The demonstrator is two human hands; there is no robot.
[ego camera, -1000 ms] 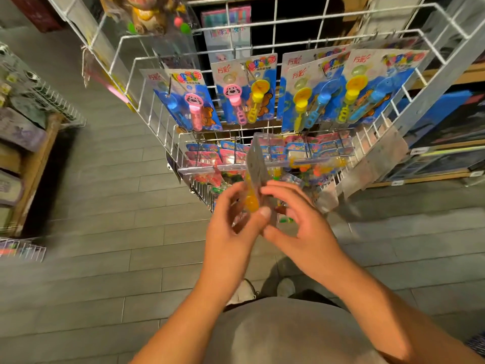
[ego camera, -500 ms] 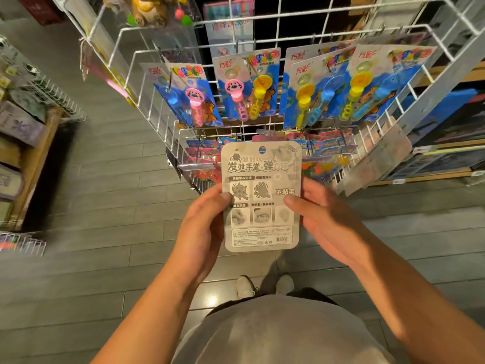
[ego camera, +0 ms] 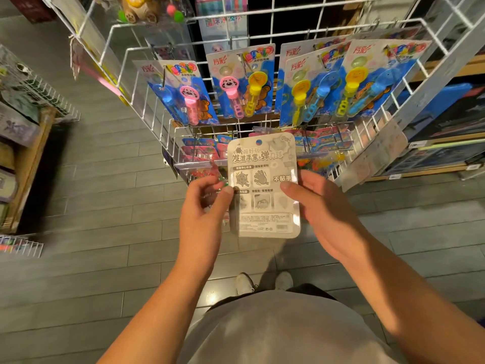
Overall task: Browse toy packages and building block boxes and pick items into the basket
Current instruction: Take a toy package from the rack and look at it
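Observation:
A flat toy package (ego camera: 263,190) with a grey printed back faces me, held upright in front of my chest. My left hand (ego camera: 204,208) pinches its left edge, thumb on the card. My right hand (ego camera: 320,208) holds the right edge, thumb across the front and fingers behind. Behind the package hangs a white wire display rack (ego camera: 147,74) with blue bubble-wand toy cards (ego camera: 241,82) on hooks and a lower row of smaller red and blue packs (ego camera: 204,151). No basket is in view.
Wooden shelving with boxed goods (ego camera: 446,153) stands at the right. A wooden shelf with dark packages (ego camera: 18,132) and wire racks stands at the left. Grey plank floor (ego camera: 105,206) lies between them. My shoes (ego camera: 262,282) show below the package.
One second ago the package was edge-on between my hands; it has turned so its printed back faces me. Since half a second ago it has stayed nearly still, with small finger shifts.

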